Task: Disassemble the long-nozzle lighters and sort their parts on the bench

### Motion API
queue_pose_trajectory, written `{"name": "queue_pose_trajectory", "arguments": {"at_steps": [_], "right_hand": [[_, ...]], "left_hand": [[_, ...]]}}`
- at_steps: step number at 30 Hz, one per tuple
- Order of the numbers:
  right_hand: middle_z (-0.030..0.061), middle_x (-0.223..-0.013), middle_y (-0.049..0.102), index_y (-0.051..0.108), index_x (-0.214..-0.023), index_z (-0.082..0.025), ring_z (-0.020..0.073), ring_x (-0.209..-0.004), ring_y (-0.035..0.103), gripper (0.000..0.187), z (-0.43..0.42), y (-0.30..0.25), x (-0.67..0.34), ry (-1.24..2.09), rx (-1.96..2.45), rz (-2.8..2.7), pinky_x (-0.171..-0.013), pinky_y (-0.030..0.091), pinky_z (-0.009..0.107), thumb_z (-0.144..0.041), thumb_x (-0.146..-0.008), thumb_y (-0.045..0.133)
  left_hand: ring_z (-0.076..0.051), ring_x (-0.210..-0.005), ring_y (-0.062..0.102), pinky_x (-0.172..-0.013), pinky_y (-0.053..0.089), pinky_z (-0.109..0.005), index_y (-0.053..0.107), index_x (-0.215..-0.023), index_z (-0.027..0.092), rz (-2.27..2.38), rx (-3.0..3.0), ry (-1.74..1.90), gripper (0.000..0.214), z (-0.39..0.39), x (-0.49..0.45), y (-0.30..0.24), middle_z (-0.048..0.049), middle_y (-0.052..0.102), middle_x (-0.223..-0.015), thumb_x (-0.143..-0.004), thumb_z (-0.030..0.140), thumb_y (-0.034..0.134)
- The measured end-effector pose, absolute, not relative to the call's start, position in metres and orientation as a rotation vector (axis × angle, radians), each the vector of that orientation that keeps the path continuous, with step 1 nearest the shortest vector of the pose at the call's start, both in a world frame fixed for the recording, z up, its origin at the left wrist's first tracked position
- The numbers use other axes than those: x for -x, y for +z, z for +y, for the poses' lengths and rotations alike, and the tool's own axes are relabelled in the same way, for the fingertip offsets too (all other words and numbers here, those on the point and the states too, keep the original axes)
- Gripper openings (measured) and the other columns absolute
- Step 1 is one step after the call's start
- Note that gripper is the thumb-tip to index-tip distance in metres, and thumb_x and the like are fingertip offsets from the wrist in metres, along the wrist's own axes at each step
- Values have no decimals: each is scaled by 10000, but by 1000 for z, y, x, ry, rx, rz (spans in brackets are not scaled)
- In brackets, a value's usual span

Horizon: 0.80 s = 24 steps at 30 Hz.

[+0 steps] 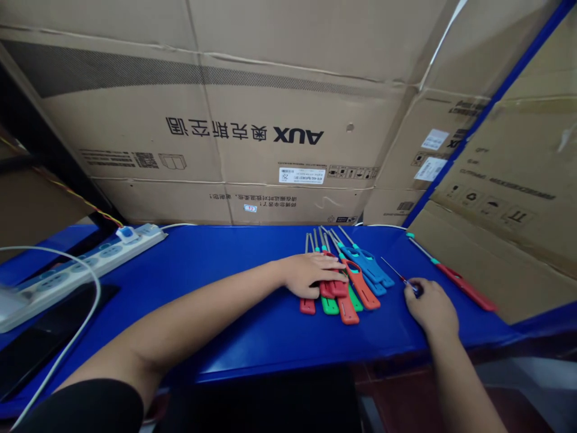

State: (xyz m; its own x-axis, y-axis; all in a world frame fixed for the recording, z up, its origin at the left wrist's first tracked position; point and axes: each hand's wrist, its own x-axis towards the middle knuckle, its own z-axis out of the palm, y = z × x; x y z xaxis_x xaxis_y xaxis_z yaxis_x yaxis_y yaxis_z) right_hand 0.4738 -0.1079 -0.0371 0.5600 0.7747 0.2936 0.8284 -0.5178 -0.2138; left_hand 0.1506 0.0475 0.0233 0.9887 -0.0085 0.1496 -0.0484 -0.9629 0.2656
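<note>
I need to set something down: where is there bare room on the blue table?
The widest bare patch of the blue table lies beyond the left forearm, between the power strip and the lighters. A smaller one lies between the lighters and the table's front edge. It is crowded under the left hand, where lighters overlap.

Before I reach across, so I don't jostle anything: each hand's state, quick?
Left hand: over the long-necked lighters; whether it grips any cannot be told.
Right hand: closed on a screwdriver.

This looks like a makeshift workshop: blue bench [252, 337], cardboard walls [252, 78], power strip [58, 282], screwdriver [404, 280].
</note>
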Motion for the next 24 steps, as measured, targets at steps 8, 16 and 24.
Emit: {"name": "queue_pose_trajectory", "arguments": {"at_steps": [8, 16, 24], "right_hand": [[140, -1029, 671, 699, -1064, -178, 285, -951, 641, 403, -107, -42, -477, -225, 2430, -1342, -815, 501, 375, -411, -892, 419], [196, -1000, 706, 681, -1069, -115, 334, -966, 662, 377, -100, -41, -489, -197, 2517, -1342, -893, 499, 436, -321, -892, 419], [222, -1095, 712, 654, -1160, -81, 331, -996, 689, 435, -90, -35, -493, -15, 2609, -1402, -851, 521, 414, -345, -862, 478]], "left_hand": [[-261, -1416, 419, -1210, 306, -462, 601, -1310, 277, -14, -2898, 365, 403, 38, -94, 18, -74, 516, -1481, -920, 269, 504], [-267, -1324, 522, -1173, 356, -477, 656, -1251, 297, 196, -2849, 313, 411, 42, -47, 22, -59, 580, -1411, -872, 205, 526], [-275, -1484, 310, -1230, 206, -533, 506, -1431, 299, 491, -2740, 403, 454, 32, -44, 13, -44, 359, -1596, -988, 358, 422]]}}
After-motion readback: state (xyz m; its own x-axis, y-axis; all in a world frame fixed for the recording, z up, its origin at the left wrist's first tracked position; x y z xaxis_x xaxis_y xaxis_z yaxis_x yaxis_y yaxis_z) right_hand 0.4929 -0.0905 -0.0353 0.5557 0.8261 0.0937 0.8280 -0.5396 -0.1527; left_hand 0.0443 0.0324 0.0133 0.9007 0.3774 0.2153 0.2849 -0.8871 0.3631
